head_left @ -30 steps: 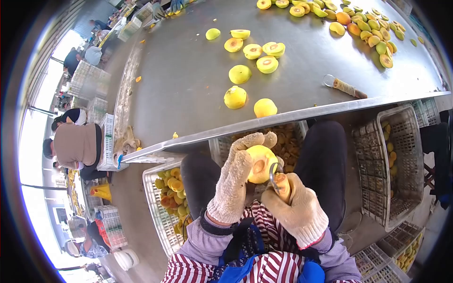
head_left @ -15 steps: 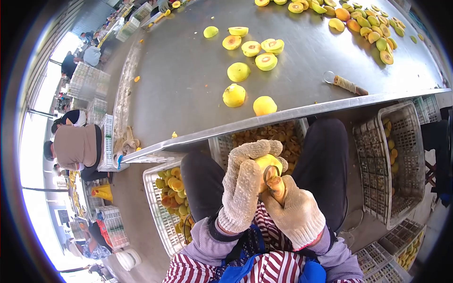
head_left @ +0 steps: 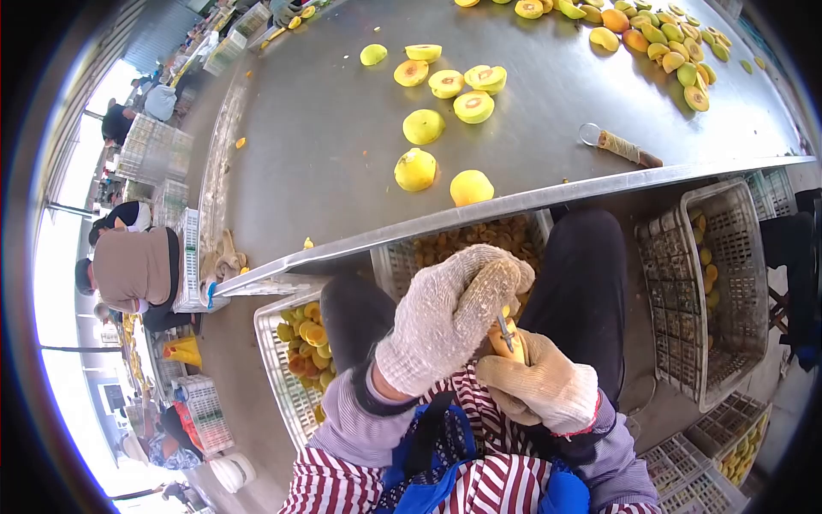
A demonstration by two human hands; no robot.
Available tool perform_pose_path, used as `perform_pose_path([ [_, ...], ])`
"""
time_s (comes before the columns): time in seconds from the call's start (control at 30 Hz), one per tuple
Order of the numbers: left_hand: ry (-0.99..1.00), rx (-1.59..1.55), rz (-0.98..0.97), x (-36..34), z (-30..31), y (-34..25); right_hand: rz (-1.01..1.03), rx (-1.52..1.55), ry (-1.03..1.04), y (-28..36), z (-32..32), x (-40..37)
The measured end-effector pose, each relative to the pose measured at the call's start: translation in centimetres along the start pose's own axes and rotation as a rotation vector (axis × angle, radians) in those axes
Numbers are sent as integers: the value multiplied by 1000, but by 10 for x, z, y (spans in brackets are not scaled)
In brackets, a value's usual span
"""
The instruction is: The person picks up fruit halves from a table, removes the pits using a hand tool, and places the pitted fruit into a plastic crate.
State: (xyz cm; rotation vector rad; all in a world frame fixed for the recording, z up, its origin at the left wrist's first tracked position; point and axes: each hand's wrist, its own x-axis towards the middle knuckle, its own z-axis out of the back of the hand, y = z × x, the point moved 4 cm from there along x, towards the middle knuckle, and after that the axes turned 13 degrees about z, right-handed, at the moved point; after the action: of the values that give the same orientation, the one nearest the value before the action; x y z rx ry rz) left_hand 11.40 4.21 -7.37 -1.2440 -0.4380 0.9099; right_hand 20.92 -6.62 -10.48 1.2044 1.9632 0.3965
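Note:
Both my hands wear knitted gloves and meet above my lap. My left hand [head_left: 454, 317] is wrapped over a yellow fruit, of which only a sliver [head_left: 507, 309] shows. Closed round a wooden-handled tool [head_left: 509, 341] is my right hand [head_left: 544, 381]; the tool's metal part touches the fruit side. On the metal table [head_left: 317, 146] beyond lie whole yellow fruits [head_left: 414, 170] and cut halves [head_left: 473, 106] with reddish centres. A second tool with a metal ring and wrapped handle [head_left: 622, 146] rests near the table's edge.
Many fruit pieces [head_left: 672, 43] are heaped at the table's far right. A crate of fruit [head_left: 267, 343] stands left of my legs, a crate of brown pieces [head_left: 390, 272] under the table edge, and a tall crate [head_left: 745, 343] at right. Other people [head_left: 137, 265] sit at left.
My left hand has turned, its back now upward, and its fingers cover most of the fruit. The tool in my right hand is tilted differently. The view has shifted slightly.

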Motion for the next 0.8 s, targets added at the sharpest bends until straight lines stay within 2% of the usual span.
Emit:
perform_pose_path([
  [0.03, 126, -73, 154, 4, -2, 3, 0, -2, 1, -1, 4, 0],
  [0.07, 78, 4, -92, 4, -2, -4, -11, 44, 63, -5, 7, -1],
  [0.1, 78, 4, -92, 5, -1, -4, -23, 90, 126, -8, 7, -3],
  [0.17, -13, 234, -442, 2, -1, -15, -18, 125, 162, -7, 4, -3],
  [0.2, 12, 323, -302, 5, -2, -11, -39, 76, 79, -8, 3, 1],
  [0.23, 11, 323, -304, 7, -1, -11, -57, 22, -3, -8, 3, 4],
  [0.3, -32, 475, -421, 9, -4, -6, -40, -6, -46, -10, 6, 6],
  [0.33, -66, 388, -522, 10, -2, -4, -76, 41, 17, -11, 8, 6],
  [0.37, -62, 388, -519, 8, -1, -4, -112, 89, 82, -13, 9, 5],
  [0.4, -5, 387, -386, 10, -1, -2, -112, 90, 83, -15, 12, 6],
  [0.43, 49, 384, -253, 12, -1, 1, -97, 223, 118, -18, 13, 7],
  [0.47, 48, 382, -252, 11, -1, -1, -83, 358, 150, -20, 13, 6],
  [0.57, 40, 466, -153, 16, -7, -1, -43, 382, 190, -23, 16, 6],
  [0.63, -110, 469, -614, 8, -7, -16, -4, 374, 144, -30, 14, 4],
  [0.7, -123, 491, -608, 7, -7, -17, 42, 363, 103, -29, 18, 6],
  [0.77, 137, 145, -162, 17, -7, 4, -45, 603, 335, -25, 15, 6],
  [0.8, 137, 144, -161, 19, -9, 9, -46, 603, 334, -28, 13, 4],
])
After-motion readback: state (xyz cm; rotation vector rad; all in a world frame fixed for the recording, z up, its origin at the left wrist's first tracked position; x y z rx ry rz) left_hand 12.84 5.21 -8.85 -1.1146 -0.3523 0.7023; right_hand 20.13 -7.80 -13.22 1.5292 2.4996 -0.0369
